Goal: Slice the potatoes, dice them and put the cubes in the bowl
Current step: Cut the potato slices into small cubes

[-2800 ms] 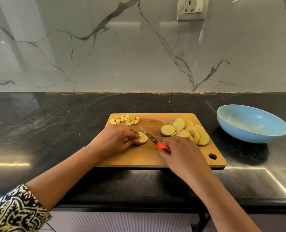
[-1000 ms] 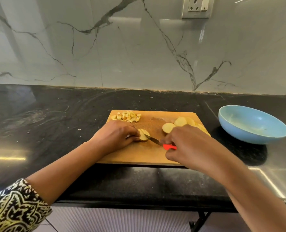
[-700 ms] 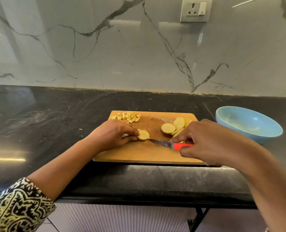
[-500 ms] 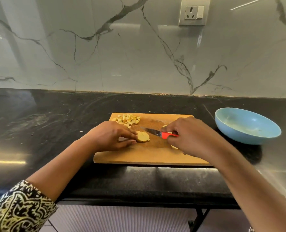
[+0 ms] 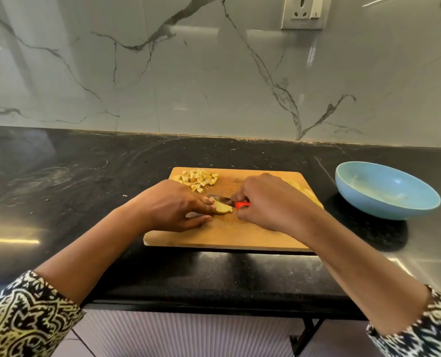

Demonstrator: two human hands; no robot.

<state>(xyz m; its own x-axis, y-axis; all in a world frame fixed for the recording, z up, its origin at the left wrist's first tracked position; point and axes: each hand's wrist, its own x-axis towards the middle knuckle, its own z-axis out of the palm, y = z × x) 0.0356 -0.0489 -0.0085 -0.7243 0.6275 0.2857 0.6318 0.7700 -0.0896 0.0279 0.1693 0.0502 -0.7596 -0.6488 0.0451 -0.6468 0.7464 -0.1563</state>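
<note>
Right now your left hand [image 5: 174,206] sits at the centre of the frame on the cutting board [image 5: 227,235], with fingertips and thumb pinching a potato slice [image 5: 223,209] that lies flat on the wood. Your right hand [image 5: 268,202] is curled tight round the knife [image 5: 224,198], with only a bit of red handle [image 5: 241,205] showing. The knife's long axis runs almost level across the frame, and the tip points left and slightly up toward your left fingers. The blade is at the slice's far edge. Diced cubes [image 5: 197,179] are heaped at the board's upper left corner. More slices [image 5: 307,193] peek out behind your right hand. The blue bowl [image 5: 387,191] stands at the right of the frame, apart from the board.
</note>
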